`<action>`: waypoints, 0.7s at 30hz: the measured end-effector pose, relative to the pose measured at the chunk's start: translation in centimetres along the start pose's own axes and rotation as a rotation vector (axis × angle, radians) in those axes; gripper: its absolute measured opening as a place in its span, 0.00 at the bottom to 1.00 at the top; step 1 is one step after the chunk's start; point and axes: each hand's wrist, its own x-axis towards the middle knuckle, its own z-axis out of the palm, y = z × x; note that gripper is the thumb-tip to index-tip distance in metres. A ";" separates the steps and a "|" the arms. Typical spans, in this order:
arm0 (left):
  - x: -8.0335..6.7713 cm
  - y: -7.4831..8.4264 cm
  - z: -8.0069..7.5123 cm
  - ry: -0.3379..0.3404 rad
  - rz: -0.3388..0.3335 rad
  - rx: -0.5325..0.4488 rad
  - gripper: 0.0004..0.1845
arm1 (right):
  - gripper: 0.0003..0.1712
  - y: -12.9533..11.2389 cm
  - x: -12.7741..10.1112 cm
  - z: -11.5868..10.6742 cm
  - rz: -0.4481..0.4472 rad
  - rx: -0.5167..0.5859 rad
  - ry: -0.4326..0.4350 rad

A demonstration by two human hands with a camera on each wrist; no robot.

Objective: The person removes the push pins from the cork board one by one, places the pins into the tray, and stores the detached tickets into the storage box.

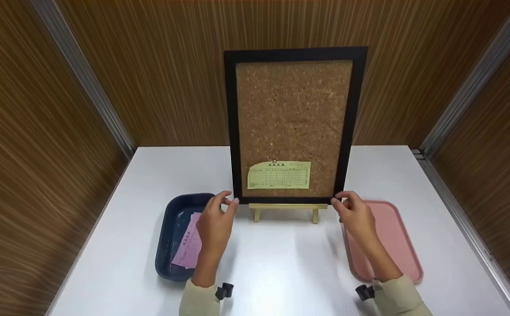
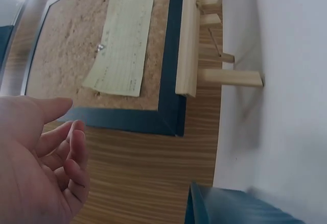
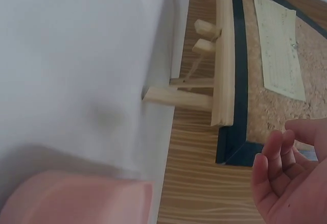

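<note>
Corkboard (image 1: pixel 292 109) in a black frame (image 1: pixel 296 54) stands tilted slightly back on a light wooden tabletop easel (image 1: pixel 287 206), the frame's bottom edge resting along the ledge. Low on the cork, left of the middle, hangs a pale yellow printed form (image 1: pixel 279 175) with a ruled grid and a rounded upper-left corner; a small metallic pushpin (image 1: pixel 274 160) sits at its top edge.

The person's left hand (image 1: pixel 215 228) is at the frame's lower-left corner, thumb and forefinger apart, the other fingers loosely bent. The right hand (image 1: pixel 358 219) is at the lower-right corner, its fingers likewise loosely bent, thumb near the forefinger. Whether either hand touches the frame, I cannot tell.

Left of the easel on the white table (image 1: pixel 263 263) sits a navy plastic bin (image 1: pixel 160 245) holding lilac printed slips (image 1: pixel 189 243), partly hidden by the left arm. On the right lies a shallow pink tray (image 1: pixel 393 237), with the right forearm crossing over it. Both sleeves are beige, each with a black clip (image 1: pixel 225 291) at the cuff. Wood-grain panels (image 1: pixel 171 87) rise behind and on both sides.
</note>
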 end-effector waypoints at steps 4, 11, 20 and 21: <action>0.5 1.0 0.8 -0.019 0.036 0.000 0.16 | 0.13 -1.2 0.3 0.9 -0.025 0.044 0.000; 1.3 2.1 2.1 -0.016 0.076 -0.024 0.16 | 0.12 -3.8 0.7 2.7 -0.096 0.093 0.028; 2.3 3.3 3.7 0.022 0.152 -0.022 0.15 | 0.11 -6.5 1.9 5.4 -0.203 0.052 0.121; 2.4 3.4 3.9 0.028 0.160 -0.017 0.14 | 0.11 -6.7 2.0 5.6 -0.212 0.052 0.127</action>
